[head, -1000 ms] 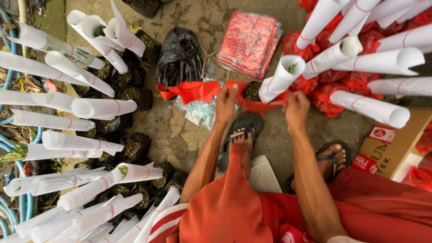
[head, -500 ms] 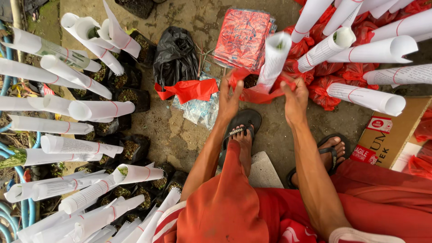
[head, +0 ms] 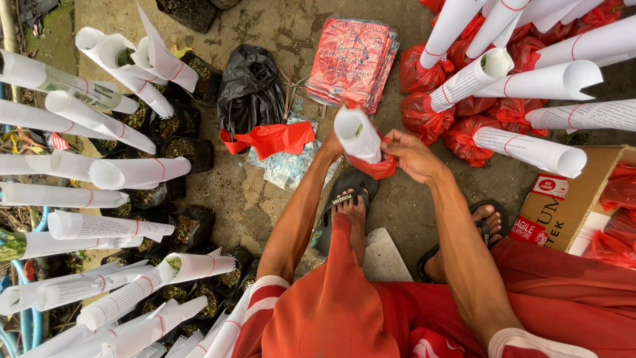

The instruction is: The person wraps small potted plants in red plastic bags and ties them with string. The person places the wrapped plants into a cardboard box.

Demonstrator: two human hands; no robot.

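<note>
A white paper-wrapped seedling roll (head: 358, 134) stands upright between my hands, its base in a red plastic bag (head: 374, 166). My right hand (head: 412, 154) grips the bag's red edge on the roll's right side. My left hand (head: 330, 147) is mostly hidden behind the roll and holds the bag on its left side. Both hands hover above my left foot in a black sandal (head: 344, 202).
Several paper-wrapped seedlings in black pots (head: 132, 172) fill the left; others in red bags (head: 464, 132) stand at the right. A stack of flat red bags (head: 351, 63), a loose red bag (head: 268, 139), a black bag (head: 248, 89) and a cardboard box (head: 563, 212) lie around.
The wrapped roll has been lifted from the right-hand group and brought upright to the middle. Both hands have closed on the red bag around its base.
</note>
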